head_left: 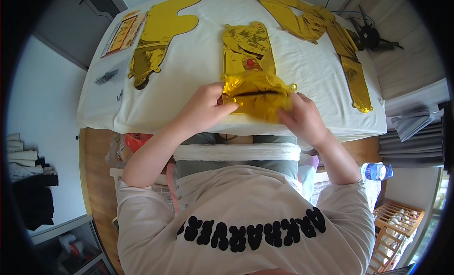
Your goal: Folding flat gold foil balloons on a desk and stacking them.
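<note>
A flat gold foil balloon (pixel 248 50) lies lengthwise on the white-covered table in front of me, with a small red patch near its middle. Its near end (pixel 257 88) is lifted and bent, showing a dark crease or gap across it. My left hand (pixel 208 107) pinches the left edge of this end between thumb and fingers. On the opposite edge, near a small round tab, my right hand (pixel 302 116) is closed on the foil. Part of the foil by the right fingers is blurred.
Another gold foil balloon (pixel 163 31) lies at the far left, beside a printed packet (pixel 124 34) and a clear plastic bag (pixel 106 79). Further gold foil (pixel 340 43) stretches along the right side, near a black stand-like object (pixel 370 36). A water bottle (pixel 376 171) is beyond my right elbow.
</note>
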`<control>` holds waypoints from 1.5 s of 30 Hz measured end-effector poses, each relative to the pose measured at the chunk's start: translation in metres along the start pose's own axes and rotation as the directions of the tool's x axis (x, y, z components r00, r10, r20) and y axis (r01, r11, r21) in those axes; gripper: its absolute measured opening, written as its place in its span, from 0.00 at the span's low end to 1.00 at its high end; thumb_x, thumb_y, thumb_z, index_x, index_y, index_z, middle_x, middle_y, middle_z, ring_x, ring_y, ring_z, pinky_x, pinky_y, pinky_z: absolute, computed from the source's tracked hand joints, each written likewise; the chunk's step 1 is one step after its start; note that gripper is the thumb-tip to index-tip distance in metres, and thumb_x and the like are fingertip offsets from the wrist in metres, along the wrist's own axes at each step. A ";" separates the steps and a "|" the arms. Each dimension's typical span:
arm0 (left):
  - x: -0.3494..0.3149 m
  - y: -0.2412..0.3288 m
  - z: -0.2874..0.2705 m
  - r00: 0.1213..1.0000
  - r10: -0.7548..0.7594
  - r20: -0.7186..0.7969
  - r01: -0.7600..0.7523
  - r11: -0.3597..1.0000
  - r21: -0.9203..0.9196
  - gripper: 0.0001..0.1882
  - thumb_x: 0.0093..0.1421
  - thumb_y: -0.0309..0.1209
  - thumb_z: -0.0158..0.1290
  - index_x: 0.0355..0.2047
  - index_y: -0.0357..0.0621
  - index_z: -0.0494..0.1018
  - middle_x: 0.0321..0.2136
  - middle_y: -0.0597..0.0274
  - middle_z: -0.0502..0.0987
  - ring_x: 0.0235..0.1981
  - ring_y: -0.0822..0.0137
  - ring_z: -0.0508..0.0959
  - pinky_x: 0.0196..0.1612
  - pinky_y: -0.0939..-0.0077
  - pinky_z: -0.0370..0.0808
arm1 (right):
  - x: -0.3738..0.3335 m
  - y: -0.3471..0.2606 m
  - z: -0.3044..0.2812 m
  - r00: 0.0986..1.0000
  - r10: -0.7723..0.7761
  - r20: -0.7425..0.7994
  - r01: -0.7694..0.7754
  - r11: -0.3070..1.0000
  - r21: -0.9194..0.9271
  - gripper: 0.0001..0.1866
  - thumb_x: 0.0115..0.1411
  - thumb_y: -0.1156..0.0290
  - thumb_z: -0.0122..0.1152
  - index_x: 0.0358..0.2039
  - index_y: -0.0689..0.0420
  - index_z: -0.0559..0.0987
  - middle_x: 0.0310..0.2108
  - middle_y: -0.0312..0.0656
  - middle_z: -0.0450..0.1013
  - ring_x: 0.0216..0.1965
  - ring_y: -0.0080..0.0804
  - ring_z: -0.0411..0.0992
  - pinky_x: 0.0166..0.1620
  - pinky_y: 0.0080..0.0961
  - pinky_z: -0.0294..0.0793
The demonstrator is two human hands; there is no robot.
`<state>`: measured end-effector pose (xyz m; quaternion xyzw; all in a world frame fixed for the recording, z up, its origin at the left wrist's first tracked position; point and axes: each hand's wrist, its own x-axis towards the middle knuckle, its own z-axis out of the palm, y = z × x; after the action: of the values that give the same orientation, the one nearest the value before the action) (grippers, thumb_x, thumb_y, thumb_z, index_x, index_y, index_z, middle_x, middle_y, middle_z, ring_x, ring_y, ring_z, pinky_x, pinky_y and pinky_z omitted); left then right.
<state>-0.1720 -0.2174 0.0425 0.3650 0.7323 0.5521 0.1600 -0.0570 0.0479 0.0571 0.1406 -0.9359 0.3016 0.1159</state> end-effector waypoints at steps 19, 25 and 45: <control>0.021 0.006 0.001 0.969 -0.242 0.042 0.241 0.970 0.021 0.20 0.71 0.45 0.56 0.35 0.36 0.75 0.18 0.70 0.70 0.19 0.77 0.63 0.22 0.72 0.61 | 0.005 0.001 0.010 0.958 0.271 0.093 -0.286 0.909 0.303 0.13 0.66 0.77 0.66 0.41 0.62 0.68 0.36 0.44 0.81 0.37 0.22 0.80 0.41 0.21 0.78; 0.005 0.004 0.005 0.992 -0.029 -0.119 0.012 0.990 -0.140 0.37 0.64 0.24 0.62 0.70 0.40 0.57 0.53 0.51 0.72 0.40 0.71 0.79 0.37 0.75 0.79 | 0.011 -0.004 0.006 0.948 0.298 0.109 -0.317 0.904 0.287 0.15 0.65 0.78 0.67 0.40 0.62 0.66 0.33 0.42 0.79 0.34 0.20 0.78 0.38 0.21 0.77; -0.081 -0.020 0.050 0.907 0.419 0.035 -0.217 0.395 0.892 0.25 0.65 0.36 0.57 0.62 0.46 0.74 0.63 0.61 0.73 0.65 0.63 0.73 0.72 0.55 0.58 | 0.021 -0.014 0.005 0.940 0.333 0.078 -0.341 0.896 0.286 0.48 0.59 0.79 0.71 0.75 0.49 0.54 0.45 0.51 0.74 0.27 0.33 0.76 0.35 0.29 0.76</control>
<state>-0.0921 -0.2429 -0.0072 0.4715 0.8378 0.1470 -0.2329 -0.0722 0.0305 0.0670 -0.0036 -0.8920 0.4512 0.0269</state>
